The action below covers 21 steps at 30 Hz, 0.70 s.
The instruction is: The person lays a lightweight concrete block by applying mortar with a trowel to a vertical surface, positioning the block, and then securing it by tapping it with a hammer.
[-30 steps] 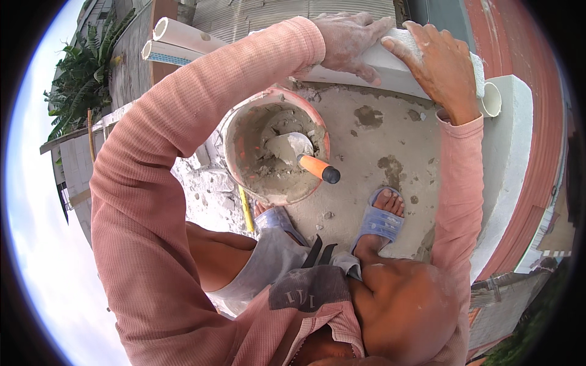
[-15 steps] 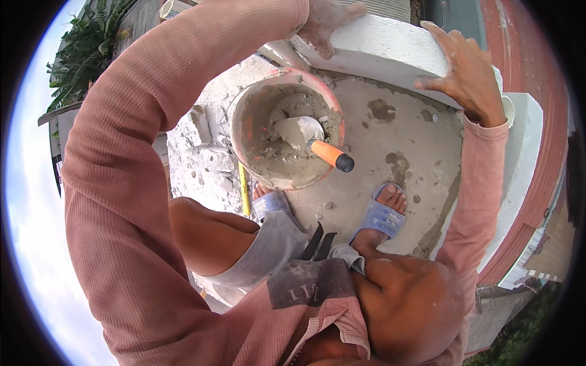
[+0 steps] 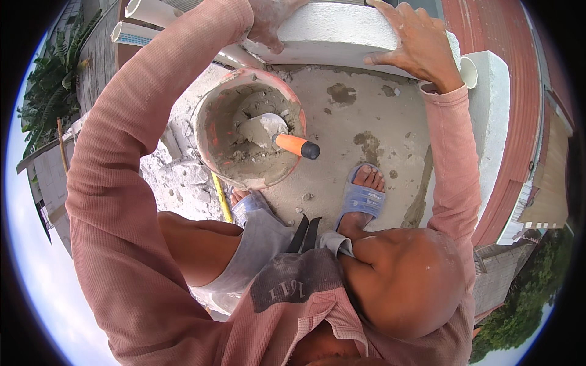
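Note:
A long white building block [image 3: 342,38] lies along the far edge of the floor, and both my hands are on it. Near its left end is my left hand [image 3: 271,23], its thumb down the near face; the outer fingers are partly cut off by the frame's top edge. Toward the right end, my right hand [image 3: 418,47] grips over the top with the thumb against the near face. Closer to me stands a reddish bucket [image 3: 293,100] caked with grey mortar [image 3: 250,160]. A trowel [image 3: 293,144] with an orange, black-tipped handle rests in it, blade in the mortar.
White pipes [image 3: 135,35] jut out at the upper left; another pipe end [image 3: 469,72] stands beside a second white block wall [image 3: 491,116] on the right. Broken rubble [image 3: 183,177] and a yellow bar [image 3: 221,198] lie left of my sandalled feet. Wet patches mark the concrete floor [image 3: 329,134].
The whole view has shifted, so the bucket, block and hands appear further left and higher. Both hands keep their hold on the block, with no clear movement of it.

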{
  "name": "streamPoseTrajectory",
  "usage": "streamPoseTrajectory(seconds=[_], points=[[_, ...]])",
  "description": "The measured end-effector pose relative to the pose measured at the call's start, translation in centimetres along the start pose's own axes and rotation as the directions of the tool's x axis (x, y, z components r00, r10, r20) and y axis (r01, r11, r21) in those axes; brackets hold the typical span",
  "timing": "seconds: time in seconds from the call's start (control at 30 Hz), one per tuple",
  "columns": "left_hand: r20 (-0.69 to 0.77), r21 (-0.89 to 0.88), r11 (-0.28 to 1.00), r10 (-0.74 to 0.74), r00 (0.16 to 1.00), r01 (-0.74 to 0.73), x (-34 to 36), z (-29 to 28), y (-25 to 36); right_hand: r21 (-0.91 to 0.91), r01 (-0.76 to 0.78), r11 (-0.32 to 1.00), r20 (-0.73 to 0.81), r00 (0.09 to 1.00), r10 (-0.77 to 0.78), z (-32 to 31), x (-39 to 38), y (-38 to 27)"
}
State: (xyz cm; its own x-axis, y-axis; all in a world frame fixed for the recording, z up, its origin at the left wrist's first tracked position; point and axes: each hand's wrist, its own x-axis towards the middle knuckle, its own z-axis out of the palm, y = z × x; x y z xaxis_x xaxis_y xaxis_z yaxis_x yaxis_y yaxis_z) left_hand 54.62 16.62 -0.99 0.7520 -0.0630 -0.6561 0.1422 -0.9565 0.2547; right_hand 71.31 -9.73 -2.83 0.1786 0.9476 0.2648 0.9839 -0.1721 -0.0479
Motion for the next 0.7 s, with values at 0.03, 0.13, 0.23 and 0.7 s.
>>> streamPoseTrajectory(seconds=[0.03,0.13,0.23,0.7], points=[[0.037,0.006,0.994,-0.11,0.993,0.11,0.0,0.8,0.5,-0.017,-0.002,1.0,-0.001,1.0,0.002,0.0,-0.2,0.0],[-0.463,0.238,0.922,-0.168,0.87,0.305,0.2,3.7,3.4,-0.135,-0.065,0.989,0.106,0.991,0.079,-0.9,-0.4,0.6],[-0.587,0.2,0.921,-0.161,0.794,0.335,0.6,5.0,3.5,0.174,-0.015,0.985,0.131,0.991,-0.008,-2.3,0.8,0.4],[-0.56,0.05,0.991,-0.076,0.825,0.125,-1.4,2.9,4.8,0.004,0.091,0.996,-0.352,0.932,-0.083,-1.6,3.3,-3.5]])
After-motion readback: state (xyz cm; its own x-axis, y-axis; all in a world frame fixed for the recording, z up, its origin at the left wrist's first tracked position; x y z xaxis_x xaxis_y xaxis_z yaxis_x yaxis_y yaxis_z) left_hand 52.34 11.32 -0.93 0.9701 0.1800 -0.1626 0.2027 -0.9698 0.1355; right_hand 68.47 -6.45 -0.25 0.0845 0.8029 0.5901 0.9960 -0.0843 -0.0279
